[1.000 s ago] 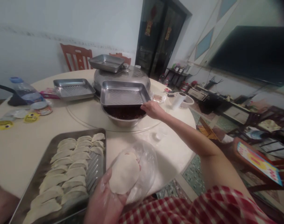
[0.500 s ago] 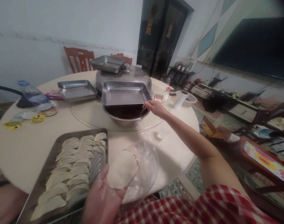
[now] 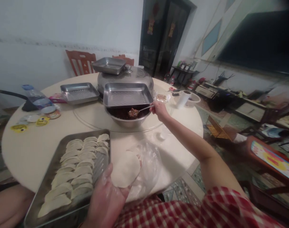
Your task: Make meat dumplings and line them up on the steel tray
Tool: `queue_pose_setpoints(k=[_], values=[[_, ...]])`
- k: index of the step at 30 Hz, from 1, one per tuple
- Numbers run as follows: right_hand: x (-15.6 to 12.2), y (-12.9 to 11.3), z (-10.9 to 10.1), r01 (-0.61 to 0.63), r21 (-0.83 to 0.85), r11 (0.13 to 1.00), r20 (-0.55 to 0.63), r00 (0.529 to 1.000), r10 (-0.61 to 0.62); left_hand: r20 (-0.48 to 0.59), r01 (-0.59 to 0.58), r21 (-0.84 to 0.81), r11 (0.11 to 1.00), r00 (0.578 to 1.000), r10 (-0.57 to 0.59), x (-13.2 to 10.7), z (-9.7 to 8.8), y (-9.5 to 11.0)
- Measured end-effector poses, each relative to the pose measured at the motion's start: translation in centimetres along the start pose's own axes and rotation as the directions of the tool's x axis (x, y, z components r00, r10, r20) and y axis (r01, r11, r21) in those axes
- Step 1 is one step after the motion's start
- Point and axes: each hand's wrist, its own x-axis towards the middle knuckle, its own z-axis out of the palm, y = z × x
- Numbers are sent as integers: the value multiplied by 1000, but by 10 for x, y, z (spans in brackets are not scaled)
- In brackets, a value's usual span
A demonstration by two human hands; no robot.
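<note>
A round, pale dumpling wrapper (image 3: 125, 169) lies across the palm and fingers of my left hand (image 3: 108, 196), above the table's near edge. My right hand (image 3: 160, 110) grips a spoon (image 3: 145, 109) by its handle. A lump of reddish filling (image 3: 133, 112) sits on the spoon, over the metal bowl (image 3: 127, 123) of dark filling. An upright-rimmed metal tray (image 3: 127, 95) covers the back of that bowl. Beside my left hand, a larger tray (image 3: 101, 169) carries rows of folded dumplings (image 3: 81, 172). A clear plastic bag (image 3: 150, 161) lies just right of the wrapper.
On the round table (image 3: 21, 152) stand a lidded metal pan (image 3: 144, 76) with a tray (image 3: 108, 65) on top, and another tray (image 3: 80, 93) to its left. A plastic bottle (image 3: 36, 96) and a jar (image 3: 51, 112) are at left. A paper roll (image 3: 183, 99) and basket (image 3: 193, 99) stand at right.
The spoon has come up out of the dark filling with a lump on it, and my right hand has shifted slightly right. My left hand still holds the wrapper in much the same place.
</note>
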Motion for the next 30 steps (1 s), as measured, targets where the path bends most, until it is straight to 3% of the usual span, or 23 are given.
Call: queue_pose_setpoints(k=[4, 10, 15, 19, 24, 30], values=[[-4, 1, -2, 82, 21, 996, -27, 996, -82, -90, 0, 86, 996, 996, 8, -2, 13, 0], [-4, 3, -6, 204, -38, 978, -46, 978, -206, -103, -29, 105, 994, 994, 40, 0, 17, -1], [-7, 10, -6, 335, -188, 923, 52, 942, -331, -104, -46, 114, 992, 993, 58, 0, 18, -3], [-10, 13, 2, 495, -346, 797, 249, 867, -431, -100, -43, 100, 994, 994, 53, -2, 21, -5], [1, 6, 7, 672, -431, 602, 514, 731, -448, -139, -50, 99, 994, 988, 64, -5, 23, -5], [7, 8, -8, 771, -446, 454, 613, 633, -473, -152, -86, 153, 984, 982, 110, -2, 21, -1]])
